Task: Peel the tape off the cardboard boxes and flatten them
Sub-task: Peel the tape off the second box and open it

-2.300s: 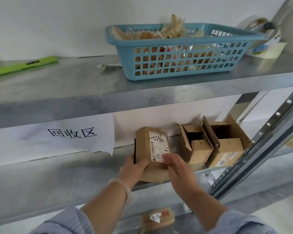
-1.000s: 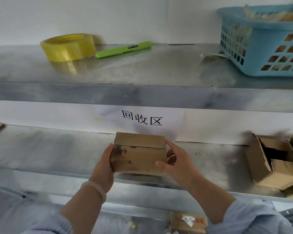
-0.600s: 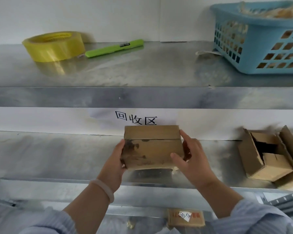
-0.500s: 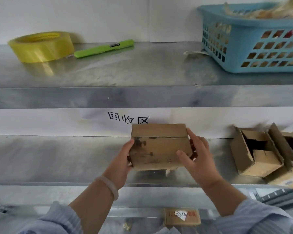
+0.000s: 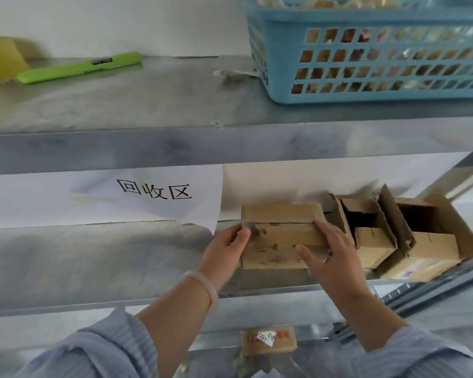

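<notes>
Holding the closed box (image 5: 281, 236) at the near edge of the middle shelf (image 5: 93, 257), we grasp it with the left hand (image 5: 224, 249) curled round its left end and the right hand (image 5: 336, 263) wrapped over its right front corner, thumb laid across the front face; whether its base rests on the metal we cannot tell. Trouble could come from several sides. The box sits just beside the first opened box (image 5: 372, 246), with the second opened box (image 5: 434, 249) to its right, so a careless swing of our right hand may shove them toward the right edge. A grip at the ends alone may let the box slip over the near lip. Tape pulled too sharply would likely tear the stained cardboard. We count four cardboard boxes: the one in hand, the two opened ones, and a labelled box (image 5: 268, 341) on the level below. We also count one blue basket (image 5: 339, 17), one green pen-shaped tool (image 5: 79, 67), one yellow tape roll (image 5: 0, 60) cut off at the left, one paper sign (image 5: 93, 197) and one bracelet (image 5: 205, 285).
</notes>
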